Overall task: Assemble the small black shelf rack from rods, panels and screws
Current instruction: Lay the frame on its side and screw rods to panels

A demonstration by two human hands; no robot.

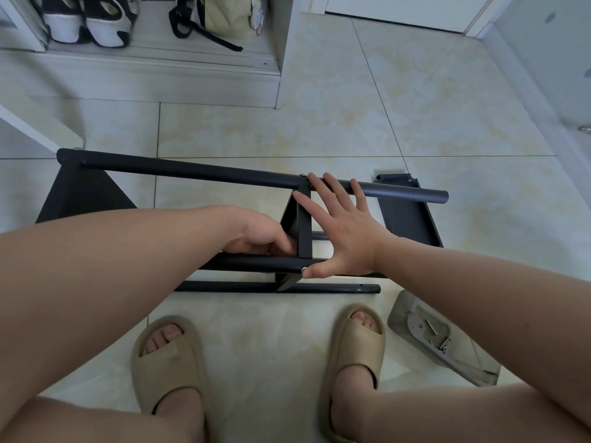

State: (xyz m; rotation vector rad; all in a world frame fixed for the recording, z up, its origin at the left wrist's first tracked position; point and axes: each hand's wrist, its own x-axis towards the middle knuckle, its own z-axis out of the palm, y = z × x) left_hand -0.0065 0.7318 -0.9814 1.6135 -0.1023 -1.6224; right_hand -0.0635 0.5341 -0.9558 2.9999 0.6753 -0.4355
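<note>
The part-built black rack lies on its side on the tiled floor. Its far rod [192, 170] runs left to right, a near rod [256, 262] lies under my hands, and a lower rod [319, 288] lies closest to my feet. An upright middle panel [303, 225] joins the rods. My right hand [342, 228] lies flat and spread, fingers over the far rod, thumb touching a silver screw [303, 269] at the near rod. My left hand [259, 238] reaches behind the middle panel; its fingertips are hidden. A left end panel [80, 193] is fixed on; another black panel [406, 215] lies at the right.
A clear plastic bag [438, 337] with small metal parts lies on the floor at the right by my right foot. My two feet in beige slippers [166, 362] are just below the rack. A cabinet base [160, 78] with shoes and a bag stands at the back left.
</note>
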